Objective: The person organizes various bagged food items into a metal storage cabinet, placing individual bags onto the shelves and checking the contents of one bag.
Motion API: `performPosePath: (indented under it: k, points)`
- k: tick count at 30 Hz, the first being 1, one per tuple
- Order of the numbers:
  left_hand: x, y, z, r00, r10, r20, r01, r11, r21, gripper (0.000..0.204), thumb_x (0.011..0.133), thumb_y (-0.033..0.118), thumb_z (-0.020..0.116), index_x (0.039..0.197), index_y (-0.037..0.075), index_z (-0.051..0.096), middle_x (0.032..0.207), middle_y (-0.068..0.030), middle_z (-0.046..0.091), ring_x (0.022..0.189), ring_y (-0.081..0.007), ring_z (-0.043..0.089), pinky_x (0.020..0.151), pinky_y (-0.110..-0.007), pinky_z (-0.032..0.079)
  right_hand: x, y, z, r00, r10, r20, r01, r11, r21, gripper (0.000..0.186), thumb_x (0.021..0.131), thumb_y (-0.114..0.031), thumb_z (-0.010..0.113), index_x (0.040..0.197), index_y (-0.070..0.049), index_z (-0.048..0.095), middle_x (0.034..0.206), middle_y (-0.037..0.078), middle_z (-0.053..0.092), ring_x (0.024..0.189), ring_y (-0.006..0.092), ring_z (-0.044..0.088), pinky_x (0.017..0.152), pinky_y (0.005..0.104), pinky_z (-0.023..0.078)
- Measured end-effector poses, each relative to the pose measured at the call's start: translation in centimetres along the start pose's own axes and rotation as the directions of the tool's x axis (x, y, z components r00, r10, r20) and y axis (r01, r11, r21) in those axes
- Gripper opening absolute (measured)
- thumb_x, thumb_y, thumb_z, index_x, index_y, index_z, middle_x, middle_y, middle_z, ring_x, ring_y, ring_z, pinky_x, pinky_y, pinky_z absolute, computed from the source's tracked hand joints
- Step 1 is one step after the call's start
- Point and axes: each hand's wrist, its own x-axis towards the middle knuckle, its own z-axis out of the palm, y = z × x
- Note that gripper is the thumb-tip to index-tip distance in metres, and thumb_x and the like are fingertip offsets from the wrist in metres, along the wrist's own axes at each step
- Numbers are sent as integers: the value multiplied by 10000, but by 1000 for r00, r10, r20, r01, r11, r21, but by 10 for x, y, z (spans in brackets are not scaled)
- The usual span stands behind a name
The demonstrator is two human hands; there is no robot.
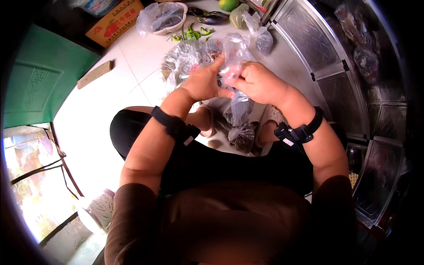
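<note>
Brown shirt (pixel 187 205) lies nearest; farther, the right hand (pixel 260 82) pinches a clear plastic bag (pixel 236 43), probably light, soft, slippery, best held at bunched film, beside the left hand (pixel 205 81), thumb and fingers apart.

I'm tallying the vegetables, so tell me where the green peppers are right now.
In the head view, the green peppers lie on the floor near the top, slightly left of centre, between the clear plastic bags and the dark eggplants.
</note>
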Motion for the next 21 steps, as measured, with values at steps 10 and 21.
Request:
performPosePath:
  k: [10, 21]
  points:
    - [-5, -5, -3, 819, -569, 66, 475, 610, -634, 227, 798, 225, 530, 803, 11, 607, 721, -67, 594, 623, -132, 514, 612, -267, 419, -49, 82, 4, 894, 425, -144, -303, 808, 505, 887, 667, -273, 684, 1300, -58, 101, 1295, 185, 252, 1189, 255, 264, 955, 332, 236]
    - [-13, -19, 11, 914, -291, -282, 177, 913, -369, 162, 720, 144, 619, 846, 42, 611, 842, -115, 563, 787, -228, 526, 707, -276, 406, -14, 103, 37, 821, 566, -80, -417, 689, 593, 296, 808, -237, 505, 1021, -31, 512, 947, 26, 549, 869, 99, 478, 818, 248, 342]
